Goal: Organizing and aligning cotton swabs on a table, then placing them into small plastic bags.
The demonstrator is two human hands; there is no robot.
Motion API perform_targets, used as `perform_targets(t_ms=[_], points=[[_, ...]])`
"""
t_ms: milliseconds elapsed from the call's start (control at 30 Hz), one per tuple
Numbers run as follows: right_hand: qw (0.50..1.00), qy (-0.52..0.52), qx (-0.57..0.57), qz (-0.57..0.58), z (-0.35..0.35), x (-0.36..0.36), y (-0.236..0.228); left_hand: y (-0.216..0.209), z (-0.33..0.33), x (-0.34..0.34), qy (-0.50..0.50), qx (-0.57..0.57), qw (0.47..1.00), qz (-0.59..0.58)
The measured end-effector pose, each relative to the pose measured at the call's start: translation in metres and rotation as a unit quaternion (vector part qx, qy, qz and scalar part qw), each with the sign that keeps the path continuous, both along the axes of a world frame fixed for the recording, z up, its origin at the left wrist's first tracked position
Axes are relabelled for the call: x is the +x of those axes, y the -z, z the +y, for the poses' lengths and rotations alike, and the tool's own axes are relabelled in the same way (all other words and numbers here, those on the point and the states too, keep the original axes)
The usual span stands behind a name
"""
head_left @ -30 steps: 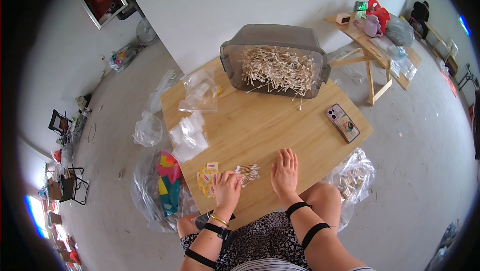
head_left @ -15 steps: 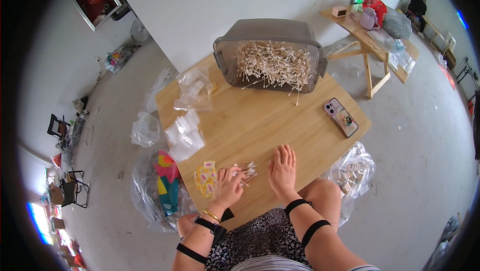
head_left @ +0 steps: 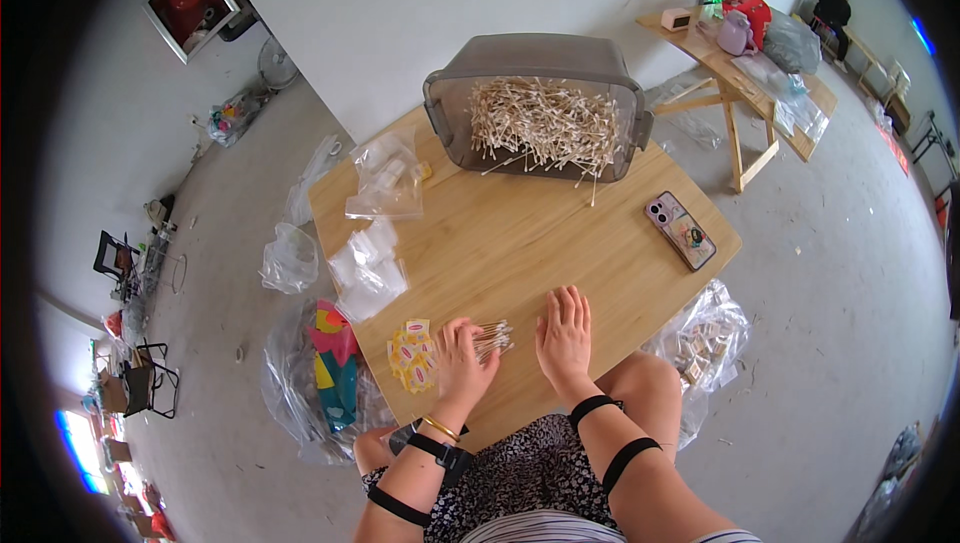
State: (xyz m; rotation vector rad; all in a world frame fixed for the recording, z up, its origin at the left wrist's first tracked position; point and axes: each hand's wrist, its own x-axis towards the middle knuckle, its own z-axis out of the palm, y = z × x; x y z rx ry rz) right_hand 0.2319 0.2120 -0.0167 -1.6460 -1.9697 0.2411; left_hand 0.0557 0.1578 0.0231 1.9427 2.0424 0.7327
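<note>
A small bundle of cotton swabs (head_left: 492, 338) lies on the wooden table (head_left: 500, 253) near its front edge. Against the left end of the swabs rests my left hand (head_left: 465, 365), palm down, fingers loosely bent and apart, with nothing seen in its grip. To its left are several small yellow-and-white paper labels (head_left: 411, 355), loosely overlapping. My right hand (head_left: 566, 338) lies flat on the tabletop, to the right of the swabs and apart from them, fingers stretched out. Beyond both hands, a grey plastic bin (head_left: 545, 55) lies on its side, with many loose swabs (head_left: 550, 123) inside.
Clear plastic bags (head_left: 368, 268) and a zip bag (head_left: 385, 178) lie along the table's left side. A phone (head_left: 681, 231) is at the right edge. Filled plastic bags (head_left: 705, 343) sit beside the table on the floor. A folding table (head_left: 750, 73) stands far right.
My left hand has shifted slightly and turned, its fingers moving left from over the swabs toward the labels. The swabs look more gathered. My right hand stays in place.
</note>
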Motion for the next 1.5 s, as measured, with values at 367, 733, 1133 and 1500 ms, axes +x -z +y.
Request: perform_targets(t_ms=[367,733,1133,1500], points=[[1.000,-0.001,-0.006,-0.018,0.000,-0.003,0.004,0.055,-0.031,0.018,0.090,-0.045,0.974,0.204],[1.000,0.004,-0.006,-0.030,0.002,-0.001,0.007,0.031,0.006,0.016,0.047,-0.044,0.980,0.190],[1.000,-0.002,-0.012,-0.027,0.000,-0.002,0.003,0.037,0.008,0.013,0.075,-0.062,0.982,0.160],[1.000,0.001,-0.014,-0.028,0.001,-0.002,0.001,0.042,-0.049,0.023,0.123,-0.077,0.964,0.225]])
